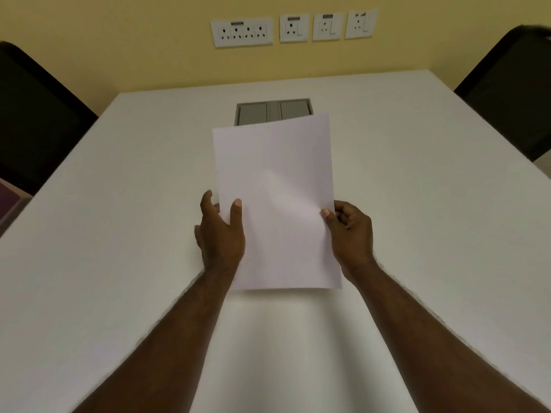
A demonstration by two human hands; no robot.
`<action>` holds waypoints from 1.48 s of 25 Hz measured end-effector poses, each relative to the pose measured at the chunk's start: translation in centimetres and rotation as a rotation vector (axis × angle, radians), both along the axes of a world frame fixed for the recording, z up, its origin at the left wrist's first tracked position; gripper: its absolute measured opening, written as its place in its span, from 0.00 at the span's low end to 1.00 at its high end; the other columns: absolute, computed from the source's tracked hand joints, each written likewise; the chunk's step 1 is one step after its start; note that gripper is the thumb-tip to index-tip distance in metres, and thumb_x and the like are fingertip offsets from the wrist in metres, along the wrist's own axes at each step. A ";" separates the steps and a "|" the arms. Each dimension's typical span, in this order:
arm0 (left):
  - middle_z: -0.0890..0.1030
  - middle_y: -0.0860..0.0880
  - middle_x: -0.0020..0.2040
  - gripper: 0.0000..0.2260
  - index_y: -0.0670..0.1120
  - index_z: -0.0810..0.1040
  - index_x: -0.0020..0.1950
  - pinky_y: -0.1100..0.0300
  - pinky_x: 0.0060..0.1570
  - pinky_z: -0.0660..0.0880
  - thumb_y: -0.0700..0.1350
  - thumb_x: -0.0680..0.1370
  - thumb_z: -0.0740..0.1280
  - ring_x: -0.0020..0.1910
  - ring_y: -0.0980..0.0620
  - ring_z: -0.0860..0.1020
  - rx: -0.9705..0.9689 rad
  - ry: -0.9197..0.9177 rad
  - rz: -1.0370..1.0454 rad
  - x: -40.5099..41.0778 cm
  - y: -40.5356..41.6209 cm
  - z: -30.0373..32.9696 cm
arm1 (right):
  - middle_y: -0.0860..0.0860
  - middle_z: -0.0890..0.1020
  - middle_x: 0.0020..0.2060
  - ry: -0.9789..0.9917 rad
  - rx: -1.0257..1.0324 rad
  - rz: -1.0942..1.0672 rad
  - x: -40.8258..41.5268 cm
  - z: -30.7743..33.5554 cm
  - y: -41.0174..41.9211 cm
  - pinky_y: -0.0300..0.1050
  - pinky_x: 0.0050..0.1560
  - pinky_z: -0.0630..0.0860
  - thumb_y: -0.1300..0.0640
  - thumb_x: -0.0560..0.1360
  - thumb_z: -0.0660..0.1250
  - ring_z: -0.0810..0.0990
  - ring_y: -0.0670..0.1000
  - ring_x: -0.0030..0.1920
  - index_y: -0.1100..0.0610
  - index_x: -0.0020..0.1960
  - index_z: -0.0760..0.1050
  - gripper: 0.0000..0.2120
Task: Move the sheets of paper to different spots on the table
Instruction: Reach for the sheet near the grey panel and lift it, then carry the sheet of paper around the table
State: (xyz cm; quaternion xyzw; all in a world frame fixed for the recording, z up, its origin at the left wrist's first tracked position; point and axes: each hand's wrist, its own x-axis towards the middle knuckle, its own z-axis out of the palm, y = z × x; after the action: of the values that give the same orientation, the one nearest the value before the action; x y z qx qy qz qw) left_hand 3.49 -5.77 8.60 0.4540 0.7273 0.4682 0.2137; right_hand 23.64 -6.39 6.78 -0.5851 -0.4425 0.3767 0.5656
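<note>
Both hands pinch the paper (275,201) above the table (417,204): left hand (220,234) and right hand (350,234) hold opposite side edges, long axis pointing away from the person.

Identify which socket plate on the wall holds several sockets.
The leftmost socket plate: it is wide with four sockets; the three plates to its right hold one each.

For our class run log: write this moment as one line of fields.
stage: paper held | left hand: grips paper left edge | right hand: pinches right edge | paper: above white table, hiding part of grey cable box
</note>
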 end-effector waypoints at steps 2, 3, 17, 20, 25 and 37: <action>0.79 0.45 0.58 0.20 0.49 0.67 0.71 0.49 0.64 0.70 0.52 0.80 0.62 0.59 0.45 0.76 0.051 -0.027 -0.005 -0.3 -2.2 2.2 | 0.46 0.87 0.43 0.010 0.002 0.008 0.4 1.9 -2.4 0.52 0.51 0.81 0.58 0.76 0.68 0.85 0.50 0.46 0.45 0.45 0.81 0.08; 0.80 0.46 0.54 0.18 0.49 0.70 0.69 0.57 0.59 0.72 0.50 0.80 0.63 0.55 0.46 0.77 0.082 -0.029 -0.016 -0.4 -3.4 3.1 | 0.46 0.87 0.43 0.016 0.001 0.005 0.6 2.8 -3.6 0.52 0.51 0.81 0.58 0.76 0.68 0.85 0.50 0.46 0.45 0.46 0.81 0.08; 0.81 0.52 0.43 0.11 0.51 0.77 0.60 0.68 0.42 0.74 0.45 0.78 0.67 0.40 0.56 0.78 0.376 -0.174 -0.428 4.2 -22.4 18.2 | 0.47 0.86 0.48 -0.011 0.126 -0.195 7.0 17.4 -28.8 0.42 0.49 0.81 0.61 0.76 0.68 0.85 0.48 0.47 0.54 0.59 0.78 0.12; 0.80 0.55 0.42 0.09 0.51 0.77 0.58 0.68 0.40 0.75 0.44 0.77 0.68 0.38 0.61 0.77 0.402 -0.246 -0.543 7.8 -25.3 20.4 | 0.46 0.86 0.48 -0.054 0.186 -0.289 10.2 20.6 -34.4 0.38 0.47 0.80 0.60 0.76 0.69 0.85 0.47 0.47 0.48 0.55 0.78 0.11; 0.81 0.58 0.40 0.07 0.52 0.78 0.54 0.71 0.36 0.73 0.45 0.77 0.68 0.36 0.63 0.77 0.397 -0.321 -0.761 15.8 -31.5 23.0 | 0.45 0.84 0.51 -0.105 0.218 -0.468 16.8 24.0 -44.6 0.36 0.46 0.80 0.59 0.76 0.69 0.84 0.44 0.50 0.51 0.59 0.77 0.12; 0.81 0.56 0.42 0.09 0.50 0.78 0.56 0.72 0.37 0.74 0.48 0.77 0.68 0.39 0.63 0.79 0.417 -0.349 -0.970 41.6 -49.2 25.1 | 0.48 0.84 0.42 -0.221 0.231 -0.744 38.2 26.5 -66.8 0.34 0.38 0.79 0.58 0.76 0.69 0.83 0.42 0.40 0.52 0.64 0.72 0.17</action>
State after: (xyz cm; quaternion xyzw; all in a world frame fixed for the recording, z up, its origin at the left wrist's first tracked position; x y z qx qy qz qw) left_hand 45.08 -54.95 33.69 0.6851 0.2808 0.5186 0.4277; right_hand 61.88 -73.18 33.26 -0.6750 -0.2982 0.0292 0.6743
